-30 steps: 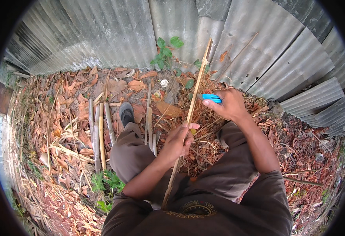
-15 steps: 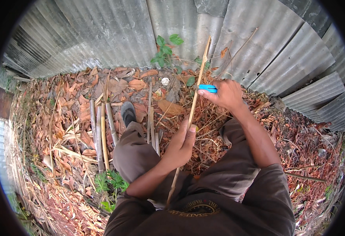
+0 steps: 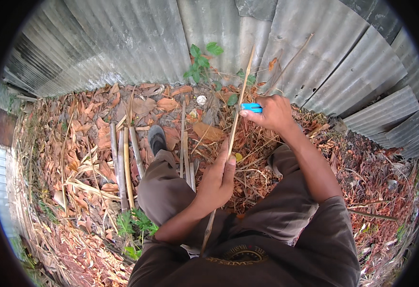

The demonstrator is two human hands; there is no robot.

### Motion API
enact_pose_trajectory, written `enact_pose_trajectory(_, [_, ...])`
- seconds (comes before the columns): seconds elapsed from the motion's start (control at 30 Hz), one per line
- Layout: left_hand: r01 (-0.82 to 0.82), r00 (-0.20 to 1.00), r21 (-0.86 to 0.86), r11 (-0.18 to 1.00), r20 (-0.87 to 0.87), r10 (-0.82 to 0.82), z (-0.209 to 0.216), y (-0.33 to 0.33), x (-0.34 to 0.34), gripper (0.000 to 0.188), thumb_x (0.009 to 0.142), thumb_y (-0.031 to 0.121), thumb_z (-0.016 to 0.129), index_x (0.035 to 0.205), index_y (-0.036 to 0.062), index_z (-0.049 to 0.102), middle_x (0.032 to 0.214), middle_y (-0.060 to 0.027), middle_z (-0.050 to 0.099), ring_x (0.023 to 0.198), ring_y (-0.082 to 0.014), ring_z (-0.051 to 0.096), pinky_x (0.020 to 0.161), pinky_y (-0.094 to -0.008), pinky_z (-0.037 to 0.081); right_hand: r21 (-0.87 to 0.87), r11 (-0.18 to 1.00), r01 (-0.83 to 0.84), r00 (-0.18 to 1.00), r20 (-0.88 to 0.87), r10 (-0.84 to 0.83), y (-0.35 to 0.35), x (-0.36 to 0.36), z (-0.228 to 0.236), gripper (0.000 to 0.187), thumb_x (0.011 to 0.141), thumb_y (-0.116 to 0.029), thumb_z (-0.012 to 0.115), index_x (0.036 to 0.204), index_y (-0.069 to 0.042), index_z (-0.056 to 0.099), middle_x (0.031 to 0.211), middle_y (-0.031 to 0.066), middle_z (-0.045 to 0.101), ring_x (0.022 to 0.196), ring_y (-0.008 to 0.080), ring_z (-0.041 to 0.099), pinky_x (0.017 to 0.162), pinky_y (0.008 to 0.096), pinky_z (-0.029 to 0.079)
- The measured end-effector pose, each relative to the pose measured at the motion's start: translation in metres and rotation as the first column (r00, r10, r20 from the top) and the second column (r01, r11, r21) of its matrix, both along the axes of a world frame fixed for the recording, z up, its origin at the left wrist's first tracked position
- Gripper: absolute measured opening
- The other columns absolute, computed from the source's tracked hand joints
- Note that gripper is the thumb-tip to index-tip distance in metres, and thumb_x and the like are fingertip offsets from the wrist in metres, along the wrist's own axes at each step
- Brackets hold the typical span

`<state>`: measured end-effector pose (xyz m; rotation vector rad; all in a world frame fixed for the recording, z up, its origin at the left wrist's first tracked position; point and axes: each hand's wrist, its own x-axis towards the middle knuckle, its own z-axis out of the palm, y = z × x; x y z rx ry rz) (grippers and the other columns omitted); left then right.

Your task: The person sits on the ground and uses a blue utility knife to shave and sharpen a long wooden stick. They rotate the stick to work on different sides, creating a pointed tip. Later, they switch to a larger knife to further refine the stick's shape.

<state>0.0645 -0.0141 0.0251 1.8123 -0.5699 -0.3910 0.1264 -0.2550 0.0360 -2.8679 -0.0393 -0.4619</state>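
A long, thin bamboo strip [image 3: 244,88] slants up from my waist toward the metal fence, its far end free in the air. Partway along it, my left hand [image 3: 215,184] wraps round the strip, thumb on its right side. Farther up, my right hand [image 3: 274,112] grips a blue utility knife [image 3: 251,108], thumb along its near side. The knife's front end meets the strip's right edge; its blade is too small to make out. The strip's lower end reaches my dark shirt.
Corrugated metal sheets [image 3: 123,43] stand across the far side. Several bamboo poles [image 3: 127,162] lie on leaf litter [image 3: 90,143] at the left, near my shoe [image 3: 157,137]. A green plant [image 3: 200,62] grows against the fence. A thin dry stick [image 3: 293,60] leans there.
The strip has turned slightly in my left hand and shows a narrower side. The knife and my right hand have shifted only a little.
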Motion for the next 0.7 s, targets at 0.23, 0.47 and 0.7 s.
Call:
enact_pose_trajectory(0.23, [-0.028, 0.98, 0.053, 0.998, 0.2, 0.017, 0.001, 0.004, 0.01, 0.054, 0.096, 0.01, 0.046, 0.145, 0.0005, 0.027, 0.069, -0.0253, 0.056, 0.058, -0.0406, 0.059, 0.056, -0.0459, 0.044, 0.006, 0.989, -0.15, 0.984, -0.099, 0.15, 0.029, -0.026, -0.015, 0.074, 0.075, -0.078, 0.051, 0.061, -0.007, 0.066, 0.046, 0.0124, 0.054, 0.046, 0.0316, 0.06, 0.046, 0.0445, 0.047])
enact_pose_trajectory(0.47, [-0.035, 0.971, 0.11, 0.993, 0.237, 0.008, 0.006, 0.002, 0.01, 0.055, 0.094, 0.006, 0.045, 0.144, -0.0028, 0.024, 0.072, -0.0276, 0.057, 0.063, -0.0445, 0.059, 0.058, -0.0498, 0.044, -0.062, 0.98, -0.19, 0.976, 0.092, 0.195, 0.012, -0.008, -0.021, 0.07, 0.071, -0.078, 0.057, 0.055, -0.009, 0.058, 0.046, 0.01, 0.052, 0.044, 0.0313, 0.057, 0.044, 0.0418, 0.045])
enact_pose_trajectory(0.7, [0.054, 0.976, 0.111, 0.992, 0.203, -0.076, 0.007, -0.001, -0.003, 0.054, 0.096, 0.007, 0.045, 0.146, 0.0014, 0.025, 0.068, -0.0193, 0.052, 0.055, -0.0283, 0.053, 0.056, -0.0387, 0.043, -0.016, 0.985, 0.169, 0.985, 0.041, -0.168, -0.041, 0.017, -0.014, 0.075, 0.076, -0.078, 0.049, 0.065, -0.007, 0.069, 0.052, 0.013, 0.058, 0.051, 0.0316, 0.062, 0.051, 0.0442, 0.049])
